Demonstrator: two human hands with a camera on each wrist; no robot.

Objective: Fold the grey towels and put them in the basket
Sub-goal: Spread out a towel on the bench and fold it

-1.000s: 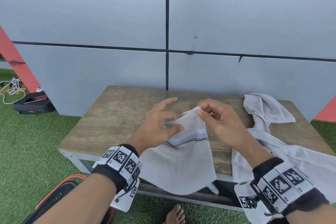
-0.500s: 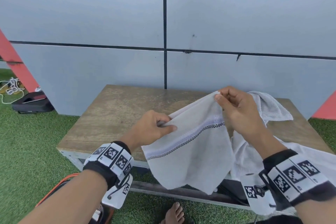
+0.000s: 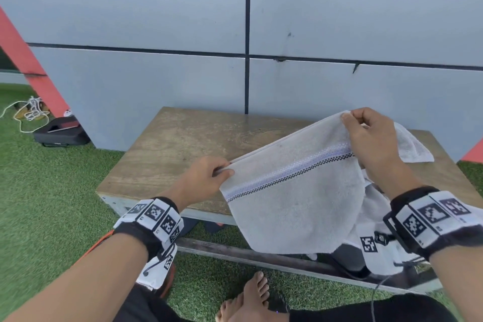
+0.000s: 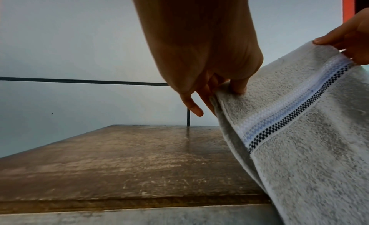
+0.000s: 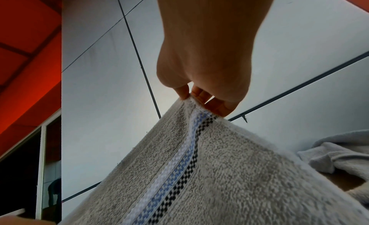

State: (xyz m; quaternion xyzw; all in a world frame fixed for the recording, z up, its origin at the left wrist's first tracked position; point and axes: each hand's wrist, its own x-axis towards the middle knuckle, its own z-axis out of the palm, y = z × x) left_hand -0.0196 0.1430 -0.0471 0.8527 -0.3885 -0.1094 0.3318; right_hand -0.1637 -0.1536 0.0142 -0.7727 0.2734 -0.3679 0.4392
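A grey towel (image 3: 295,201) with a white, blue and black checked stripe is stretched in the air over the front of the wooden table (image 3: 183,149). My left hand (image 3: 206,178) pinches its lower left corner just above the table. Higher up, my right hand (image 3: 366,133) pinches the other top corner. The towel (image 4: 311,149) hangs down past the table's front edge. The right wrist view shows the fingers (image 5: 211,102) pinching the hem of the towel (image 5: 199,181). More grey towels (image 3: 413,149) lie crumpled on the table's right side. No basket is in sight.
A grey panelled wall (image 3: 245,34) stands right behind the table. Green turf (image 3: 47,204) surrounds it. A black case (image 3: 61,133) and white cord lie on the ground at the far left. My bare foot (image 3: 248,298) is below the table's front rail.
My hands have drawn apart, the right one up and to the right, the left one down and left. The bunched towel is now spread taut between them.
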